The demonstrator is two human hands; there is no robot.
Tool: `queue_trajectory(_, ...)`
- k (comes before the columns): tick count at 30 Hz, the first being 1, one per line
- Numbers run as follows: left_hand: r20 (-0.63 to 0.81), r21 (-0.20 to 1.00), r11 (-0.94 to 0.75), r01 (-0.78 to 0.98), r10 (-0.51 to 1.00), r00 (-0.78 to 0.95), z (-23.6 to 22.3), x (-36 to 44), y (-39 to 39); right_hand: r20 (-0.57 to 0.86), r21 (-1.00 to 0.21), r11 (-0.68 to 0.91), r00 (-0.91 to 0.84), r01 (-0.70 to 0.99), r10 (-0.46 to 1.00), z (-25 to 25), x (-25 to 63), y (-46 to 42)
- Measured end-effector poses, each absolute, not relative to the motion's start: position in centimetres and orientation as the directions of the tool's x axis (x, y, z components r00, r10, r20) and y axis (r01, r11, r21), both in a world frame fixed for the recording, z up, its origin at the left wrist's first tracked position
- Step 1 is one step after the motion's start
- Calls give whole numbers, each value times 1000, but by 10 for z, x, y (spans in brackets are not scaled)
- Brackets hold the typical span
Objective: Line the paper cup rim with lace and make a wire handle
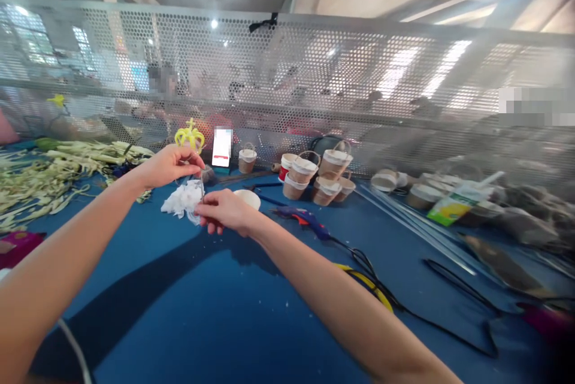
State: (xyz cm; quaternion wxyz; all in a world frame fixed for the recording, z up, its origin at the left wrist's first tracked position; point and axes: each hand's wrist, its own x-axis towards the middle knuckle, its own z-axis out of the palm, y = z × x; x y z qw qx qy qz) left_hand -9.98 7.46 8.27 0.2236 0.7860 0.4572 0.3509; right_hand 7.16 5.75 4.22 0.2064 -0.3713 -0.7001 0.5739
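Note:
At the middle of the blue table, my left hand [177, 165] is closed in a pinch on the upper part of a thin, greyish strand [202, 187]. Its material is too fine to make out. My right hand [227, 210], just below and to the right, pinches the lower end of the same strand. Crumpled white tissue-like material [181, 199] lies beside and behind the fingers. Partly covered by my right hand is a shallow white round piece [248, 198]. A yellow curled ornament [189, 135] stands behind my left hand.
A blue glue gun [305, 220] with a black cable lies right of my hands. Behind are a lit phone [221, 147] and several small handled pots [300, 174]. Pale strips [67, 168] pile up at left; clear rods [417, 228] lie right. A perforated screen [287, 66] closes the back.

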Motion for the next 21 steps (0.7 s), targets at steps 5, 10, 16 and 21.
queue_trajectory(5,303,567,-438,697,898,318,74,-110,73,-200,-949,62,-742,309,639,48,93,38)
queue_trajectory(10,215,269,-356,895,928,305,66,-114,70,-269,-870,136,-688,474,674,46,118,16)
queue_trajectory(16,113,106,-302,947,950,291,44,-125,75,-295,-575,396,-633,716,716,24,131,-8)
queue_trajectory(21,97,62,-286,956,955,280,50,-112,59,-295,-418,448,-584,790,756,15,134,-18)
